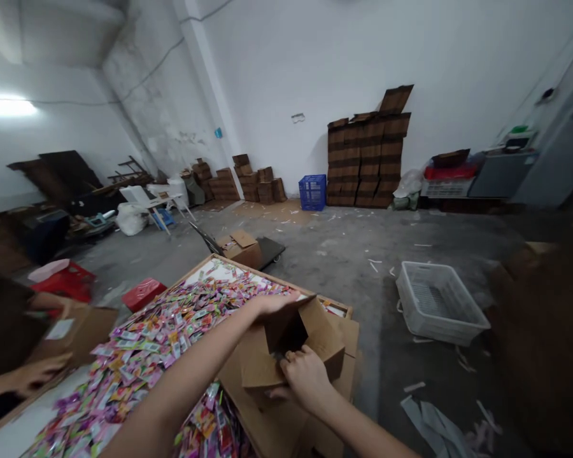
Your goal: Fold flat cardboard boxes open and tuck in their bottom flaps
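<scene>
I hold a small open cardboard box (325,343) above the table's right side. My left hand (274,301) grips its far flap from above. My right hand (306,376) grips the near flap and front wall. The box's dark inside faces me; I cannot tell what is in it. It sits over flat brown cardboard sheets (267,423). A large heap of small colourful packets (162,346) covers the wooden-edged table (267,278) to the left of my arms.
Another person's hand (35,372) rests at the left by a brown box (83,327). On the floor: a white plastic crate (439,305), a blue crate (312,191), red bins (67,280), stacked cartons (367,159) against the far wall, paper scraps (439,420).
</scene>
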{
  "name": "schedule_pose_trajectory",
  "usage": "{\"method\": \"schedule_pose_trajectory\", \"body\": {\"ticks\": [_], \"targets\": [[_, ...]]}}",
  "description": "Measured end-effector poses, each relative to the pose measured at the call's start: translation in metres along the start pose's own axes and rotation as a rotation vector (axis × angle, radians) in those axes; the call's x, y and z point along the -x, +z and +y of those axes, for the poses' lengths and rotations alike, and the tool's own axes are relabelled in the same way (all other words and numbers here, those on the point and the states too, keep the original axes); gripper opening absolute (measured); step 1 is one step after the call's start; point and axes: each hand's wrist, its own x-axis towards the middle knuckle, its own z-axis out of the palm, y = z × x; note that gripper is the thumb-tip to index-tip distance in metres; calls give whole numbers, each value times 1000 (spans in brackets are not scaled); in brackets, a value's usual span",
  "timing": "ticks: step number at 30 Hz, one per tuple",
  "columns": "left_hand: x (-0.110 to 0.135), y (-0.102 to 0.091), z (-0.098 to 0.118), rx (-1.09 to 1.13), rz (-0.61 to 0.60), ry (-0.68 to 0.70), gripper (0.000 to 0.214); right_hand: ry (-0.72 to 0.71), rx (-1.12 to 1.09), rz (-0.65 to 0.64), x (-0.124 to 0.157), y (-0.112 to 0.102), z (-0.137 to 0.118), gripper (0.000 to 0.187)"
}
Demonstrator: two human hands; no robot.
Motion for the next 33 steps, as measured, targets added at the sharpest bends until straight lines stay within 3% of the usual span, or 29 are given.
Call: {"method": "schedule_pose_trajectory", "body": {"ticks": [4, 8, 16, 19, 21, 23, 25, 27, 30, 33], "targets": [[29, 39, -5, -261, 78, 53, 75, -16, -50, 37, 1, 0, 1, 51], [29, 48, -13, -455, 149, 89, 74, -44, -46, 32, 0, 0, -1, 49], [12, 53, -30, -515, 164, 49, 72, -43, -48, 14, -8, -6, -7, 41], [19, 47, -25, -464, 173, 140, 64, -26, -62, 74, -7, -6, -7, 41], [27, 35, -18, -361, 104, 268, 50, -13, -68, 122, -4, -3, -3, 42], [36, 18, -9, -289, -87, 301, 49, -2, -64, 161, -2, 2, 1, 44], [47, 4, -1, -293, -345, 207, 71, -28, -65, 190, 0, 10, 5, 48], [58, -1, 5, -342, -523, 118, 113, -101, -87, 267, 2, 18, 8, 53], [71, 8, 10, -464, -545, 75, 164, -303, -198, 533, 12, 25, 12, 45], [75, 19, 8, -468, -459, 99, 172, -496, -438, 772, 35, 25, 29, 20]]}}
